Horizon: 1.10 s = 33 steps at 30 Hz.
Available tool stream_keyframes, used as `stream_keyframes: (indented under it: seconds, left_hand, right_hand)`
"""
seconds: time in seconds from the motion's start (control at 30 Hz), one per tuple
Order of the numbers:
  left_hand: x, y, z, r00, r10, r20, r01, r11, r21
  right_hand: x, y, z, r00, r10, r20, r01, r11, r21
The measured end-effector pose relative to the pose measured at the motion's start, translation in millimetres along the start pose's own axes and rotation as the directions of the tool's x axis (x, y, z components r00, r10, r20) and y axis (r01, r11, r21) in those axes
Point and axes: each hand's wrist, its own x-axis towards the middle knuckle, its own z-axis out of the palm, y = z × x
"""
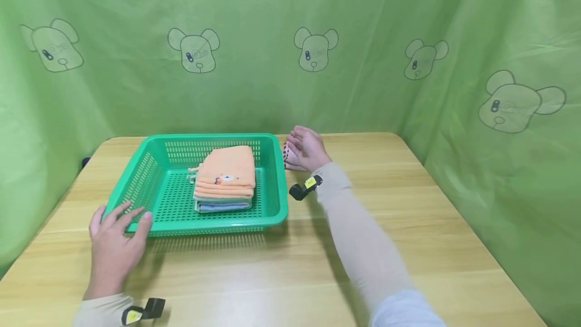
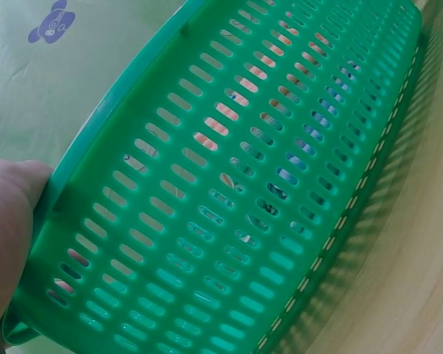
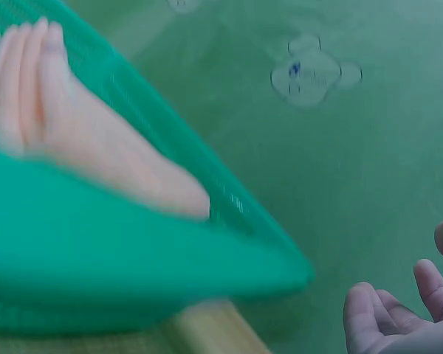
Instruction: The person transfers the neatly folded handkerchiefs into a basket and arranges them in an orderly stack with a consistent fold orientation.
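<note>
A green plastic basket [image 1: 218,225] with slotted walls stands on the table. Inside lies a stack of folded towels [image 1: 229,165], peach on top with pale green and blue layers beneath. My left hand [image 1: 117,238] rests on the basket's near left corner, fingers spread over the rim; its thumb [image 2: 22,177] shows beside the rim in the left wrist view. Beyond the basket's right side, my right hand [image 1: 308,148] has loosely bent fingers and holds nothing. Close behind it lies a pink cloth [image 1: 295,164] with dark marks, partly hidden by the hand.
The wooden table [image 1: 390,216] extends right of the basket and in front of it. A green curtain [image 1: 254,100] printed with bear heads hangs along the back and both sides. The basket is motion-blurred in the right wrist view.
</note>
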Motion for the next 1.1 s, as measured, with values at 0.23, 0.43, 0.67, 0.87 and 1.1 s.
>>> stream_keyframes:
  seconds: [0.23, 0.43, 0.67, 0.87, 1.1]
  left_hand:
    - [0.6, -2.3, -0.6, 1.0, 0.012, -0.01, -0.012, 1.0, 0.001]
    - [0.5, -2.2, -0.5, 1.0, 0.006, -0.001, -0.006, 1.0, 0.009]
    - [0.6, -2.0, 1.1, 1.0, -0.002, 0.005, 0.002, 1.0, 0.004]
    - [0.9, -2.0, 1.5, 1.0, -0.003, -0.003, 0.003, 1.0, -0.008]
    - [-0.4, -1.6, 0.8, 1.0, -0.012, 0.007, 0.012, 1.0, 0.002]
  right_hand:
    - [12.5, 5, -27, 0.99, -0.001, -0.139, -0.013, 0.995, -0.101]
    - [22.1, 17, -50, 0.954, -0.088, -0.288, 0.008, 0.964, -0.267]
    - [24.2, 23, -71, 0.899, -0.185, -0.397, -0.017, 0.891, -0.454]
    - [25.1, 23, -85, 0.89, -0.095, -0.445, -0.093, 0.92, -0.382]
    - [21.5, 21, -89, 0.89, 0.022, -0.455, -0.18, 0.934, -0.308]
